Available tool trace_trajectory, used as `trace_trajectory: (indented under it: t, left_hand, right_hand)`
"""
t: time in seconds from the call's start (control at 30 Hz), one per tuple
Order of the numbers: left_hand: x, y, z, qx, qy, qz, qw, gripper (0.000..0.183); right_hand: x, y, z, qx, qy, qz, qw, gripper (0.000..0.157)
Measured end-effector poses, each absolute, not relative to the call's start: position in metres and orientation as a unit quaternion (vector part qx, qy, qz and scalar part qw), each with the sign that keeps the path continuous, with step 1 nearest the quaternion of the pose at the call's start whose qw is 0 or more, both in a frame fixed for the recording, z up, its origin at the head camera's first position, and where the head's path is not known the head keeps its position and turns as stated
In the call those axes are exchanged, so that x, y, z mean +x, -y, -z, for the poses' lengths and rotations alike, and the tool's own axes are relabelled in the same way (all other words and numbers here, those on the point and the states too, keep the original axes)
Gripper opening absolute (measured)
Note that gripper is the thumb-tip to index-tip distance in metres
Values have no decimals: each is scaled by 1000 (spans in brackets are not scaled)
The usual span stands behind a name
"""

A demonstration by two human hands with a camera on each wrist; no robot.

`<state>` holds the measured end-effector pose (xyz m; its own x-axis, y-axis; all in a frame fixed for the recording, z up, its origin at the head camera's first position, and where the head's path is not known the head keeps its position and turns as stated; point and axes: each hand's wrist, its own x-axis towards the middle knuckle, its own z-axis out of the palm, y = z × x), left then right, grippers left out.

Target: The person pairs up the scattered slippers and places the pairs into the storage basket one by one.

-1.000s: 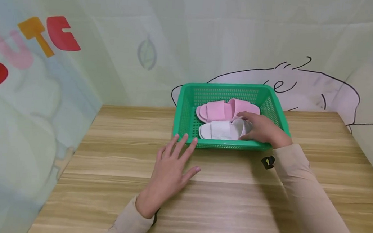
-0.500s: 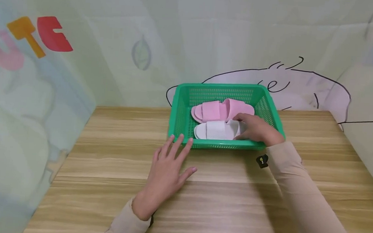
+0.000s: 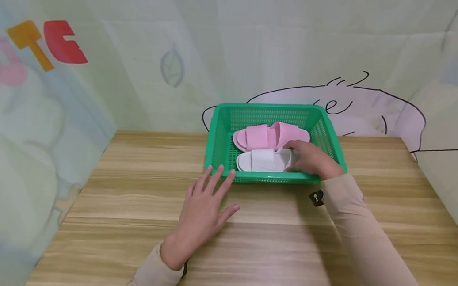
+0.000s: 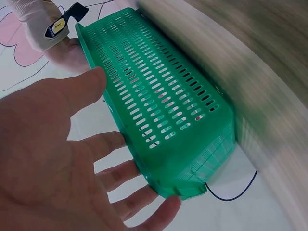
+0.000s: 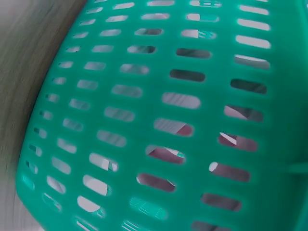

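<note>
A green plastic basket (image 3: 274, 177) stands at the back of the table. In it lie pink slippers (image 3: 256, 137) along the far side and white slippers (image 3: 263, 160) along the near side. My right hand (image 3: 311, 160) reaches over the basket's front right rim and grips the right end of the white slippers, thumb on the near side and fingers on the far side. My left hand (image 3: 202, 210) is spread, its fingertips at the basket's front left rim, as the left wrist view also shows. The basket wall (image 5: 159, 115) fills most of the right wrist view, hiding the right hand.
The wood-grain table (image 3: 245, 250) extends toward me and to both sides of the basket. A printed cloth backdrop (image 3: 160, 45) rises right behind the basket and along both sides. A black wrist strap piece (image 3: 317, 198) hangs by the right sleeve.
The whole scene has shifted slightly left in the head view. My right hand keeps to the right end of the white slippers, and my left hand stays at the rim.
</note>
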<state>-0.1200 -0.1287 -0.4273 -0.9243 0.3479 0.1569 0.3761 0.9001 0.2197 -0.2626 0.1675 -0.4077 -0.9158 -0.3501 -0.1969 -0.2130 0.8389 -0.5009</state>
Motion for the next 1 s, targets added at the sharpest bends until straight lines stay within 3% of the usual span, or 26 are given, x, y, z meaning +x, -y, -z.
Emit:
trace_trajectory:
  t: [1.0]
  left_hand:
    - [-122, 129, 430, -192, 971, 125, 66, 80]
  right_hand:
    - [-267, -166, 409, -128, -949, 244, 152, 64]
